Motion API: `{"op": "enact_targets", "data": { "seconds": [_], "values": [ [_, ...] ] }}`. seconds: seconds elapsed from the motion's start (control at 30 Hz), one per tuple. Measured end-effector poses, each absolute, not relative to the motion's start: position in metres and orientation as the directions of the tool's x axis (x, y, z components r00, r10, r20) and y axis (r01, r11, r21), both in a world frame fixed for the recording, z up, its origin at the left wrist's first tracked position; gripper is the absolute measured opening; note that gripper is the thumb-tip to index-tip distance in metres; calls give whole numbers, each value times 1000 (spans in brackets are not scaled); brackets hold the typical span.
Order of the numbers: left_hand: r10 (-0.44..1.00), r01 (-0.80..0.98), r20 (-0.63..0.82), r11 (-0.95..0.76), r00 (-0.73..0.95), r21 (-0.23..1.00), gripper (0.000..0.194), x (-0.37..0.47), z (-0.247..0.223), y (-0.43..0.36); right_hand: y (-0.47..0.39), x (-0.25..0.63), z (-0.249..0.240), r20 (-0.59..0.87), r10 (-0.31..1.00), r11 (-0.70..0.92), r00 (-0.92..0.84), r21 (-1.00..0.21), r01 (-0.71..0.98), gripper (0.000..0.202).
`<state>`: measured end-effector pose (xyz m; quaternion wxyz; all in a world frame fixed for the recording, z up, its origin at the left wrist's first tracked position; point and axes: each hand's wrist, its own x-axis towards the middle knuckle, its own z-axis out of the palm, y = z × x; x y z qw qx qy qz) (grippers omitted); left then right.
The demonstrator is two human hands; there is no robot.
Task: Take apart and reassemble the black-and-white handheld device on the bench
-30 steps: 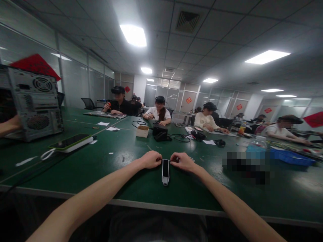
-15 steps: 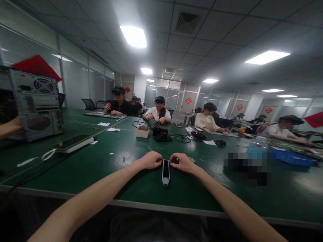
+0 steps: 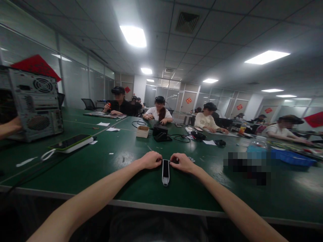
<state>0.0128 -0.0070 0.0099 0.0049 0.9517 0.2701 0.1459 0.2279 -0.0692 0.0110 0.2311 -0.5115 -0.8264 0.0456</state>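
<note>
A slim white device with a long black face [image 3: 166, 170] lies on the green table [image 3: 141, 191], its narrow end toward me. At its far left corner is my left hand [image 3: 151, 160], fingers curled and fingertips at the device's edge. My right hand [image 3: 183, 163] is at the far right corner, thumb and forefinger pinched close together beside the edge. Whether either pinch holds some small part cannot be made out. Both forearms reach in over the table's near edge.
An open computer case [image 3: 37, 104] stands at the left, near a phone on a white block [image 3: 70, 142]. Ahead are a small box [image 3: 142, 131] and a black device [image 3: 161, 133] with cables. A bottle [image 3: 257, 144] and blue tray [image 3: 292, 157] are at the right. People sit beyond.
</note>
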Motion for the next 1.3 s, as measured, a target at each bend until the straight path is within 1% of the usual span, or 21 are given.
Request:
{"op": "enact_targets", "data": {
  "seconds": [0.37, 0.6, 0.83, 1.03, 1.3],
  "values": [
    [509, 503, 264, -859, 819, 94, 22, 12, 12, -9, -66, 229, 7, 338, 860, 487, -383, -319, 813, 17],
    [507, 500, 268, -861, 820, 97, 20, 12, 10, -7, -66, 230, 10, 339, 858, 484, -387, -278, 830, 13],
    [510, 507, 273, -858, 816, 87, 20, 12, 10, -8, -68, 228, 11, 346, 855, 487, -386, -280, 828, 21],
    [502, 499, 281, -862, 818, 87, 20, 13, 9, -6, -68, 226, 9, 365, 831, 524, -421, -257, 812, 17],
    [512, 510, 281, -856, 811, 89, 20, 14, 8, -6, -68, 227, 9, 378, 827, 522, -415, -248, 816, 15]
  ]
}}
